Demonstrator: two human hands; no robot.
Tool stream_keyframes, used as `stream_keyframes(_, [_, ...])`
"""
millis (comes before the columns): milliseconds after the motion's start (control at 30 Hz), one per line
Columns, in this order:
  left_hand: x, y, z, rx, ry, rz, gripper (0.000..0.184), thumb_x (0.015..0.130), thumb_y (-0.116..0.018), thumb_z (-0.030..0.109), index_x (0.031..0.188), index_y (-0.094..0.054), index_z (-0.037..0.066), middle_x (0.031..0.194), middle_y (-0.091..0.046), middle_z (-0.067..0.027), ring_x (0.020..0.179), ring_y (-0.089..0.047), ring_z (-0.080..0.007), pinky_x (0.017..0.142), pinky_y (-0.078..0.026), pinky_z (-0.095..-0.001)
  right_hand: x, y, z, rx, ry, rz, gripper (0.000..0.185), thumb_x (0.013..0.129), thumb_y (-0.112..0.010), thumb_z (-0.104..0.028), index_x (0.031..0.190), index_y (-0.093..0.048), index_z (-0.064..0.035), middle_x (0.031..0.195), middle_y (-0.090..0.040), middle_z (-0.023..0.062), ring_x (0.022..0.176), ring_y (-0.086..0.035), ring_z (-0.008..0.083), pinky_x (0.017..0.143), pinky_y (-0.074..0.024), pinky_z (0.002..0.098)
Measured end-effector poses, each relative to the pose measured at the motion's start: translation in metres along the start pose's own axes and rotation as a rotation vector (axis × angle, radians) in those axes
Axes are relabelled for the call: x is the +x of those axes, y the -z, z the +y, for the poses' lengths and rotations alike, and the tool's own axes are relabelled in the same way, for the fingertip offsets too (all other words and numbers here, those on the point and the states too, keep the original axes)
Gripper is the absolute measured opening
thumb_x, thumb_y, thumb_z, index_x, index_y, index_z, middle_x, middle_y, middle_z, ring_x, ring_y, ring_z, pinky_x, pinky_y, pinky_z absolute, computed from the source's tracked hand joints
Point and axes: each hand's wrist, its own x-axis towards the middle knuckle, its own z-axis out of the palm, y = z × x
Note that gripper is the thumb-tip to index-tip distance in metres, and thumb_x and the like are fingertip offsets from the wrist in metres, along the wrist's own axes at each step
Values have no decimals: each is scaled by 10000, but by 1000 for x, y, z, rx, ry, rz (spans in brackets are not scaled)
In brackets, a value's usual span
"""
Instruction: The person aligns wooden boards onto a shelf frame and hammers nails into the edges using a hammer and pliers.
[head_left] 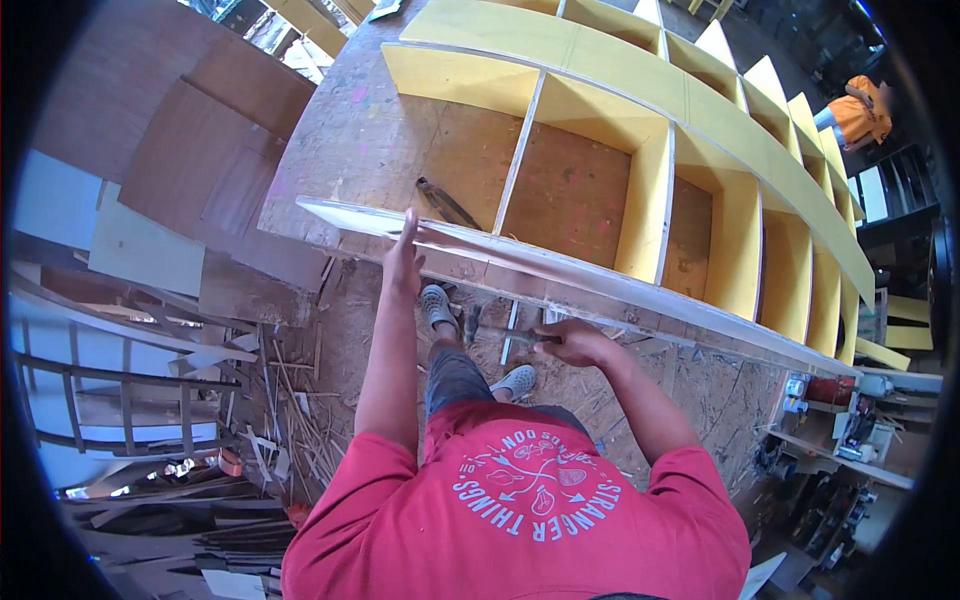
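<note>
My left hand (403, 262) rests against the outer side of the long front board (480, 243) of a yellow wooden shelf frame (640, 120). Its fingers are stretched upward, with the tips at the board's upper edge. In my right hand (572, 343) is a hammer (495, 329), held by its handle below the frame, with the head pointing left. The hammer looks dark and a little blurred. Inside the left bay of the frame, dark-handled pincers (447, 203) lie on the worktable (330, 165), close to the front board.
Brown plywood sheets (200, 150) lie at the left. A curved slatted frame (120, 390) and wood scraps (290, 420) are below them. At the right stand shelves with tools (850, 420). A person in an orange shirt (862, 112) is at the far right.
</note>
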Motion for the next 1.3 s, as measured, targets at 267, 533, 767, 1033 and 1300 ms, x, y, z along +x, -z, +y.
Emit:
stream_keyframes(267, [29, -7, -6, -125, -91, 72, 721, 776, -871, 368, 1268, -418, 97, 1090, -584, -37, 978, -555, -140, 846, -440, -350, 16, 23, -21, -75, -143, 80, 523, 1002, -666, -478, 1424, -652, -169, 1185, -736, 219, 1051, -719, 384, 892, -530, 455])
stream_keyframes(533, [20, -15, 0, -116, -110, 96, 728, 777, -872, 356, 1266, -401, 93, 1072, -573, -40, 953, -557, -132, 816, -441, -331, 13, 25, -14, -51, -92, -56, 509, 999, -670, -470, 1393, -671, -147, 1261, -723, 194, 1139, -698, 391, 983, -530, 452])
stream_keyframes(767, [38, -4, -11, -113, -81, 60, 739, 784, -871, 351, 1283, -394, 86, 1048, -569, -43, 913, -547, -123, 768, -444, -315, 13, 26, -6, -8, 89, -253, 503, 984, -706, -471, 1394, -681, -182, 1181, -760, 174, 1035, -739, 299, 918, -537, 403])
stream_keyframes(1033, [23, -14, -2, -131, -125, 77, 718, 798, -864, 345, 1270, -390, 82, 1024, -571, -39, 866, -540, -112, 719, -432, -290, 14, 32, -7, -79, 195, -297, 535, 1009, -676, -453, 1416, -650, -106, 1324, -707, 199, 1208, -683, 365, 1041, -503, 419])
stream_keyframes(1300, [27, -13, -3, -128, -117, 77, 543, 814, -855, 340, 1129, -478, 108, 939, -565, 4, 783, -518, -81, 657, -397, -268, 9, 33, -20, -64, 47, -280, 464, 1013, -673, -383, 1423, -657, -165, 1296, -714, 199, 1198, -686, 345, 1021, -499, 419])
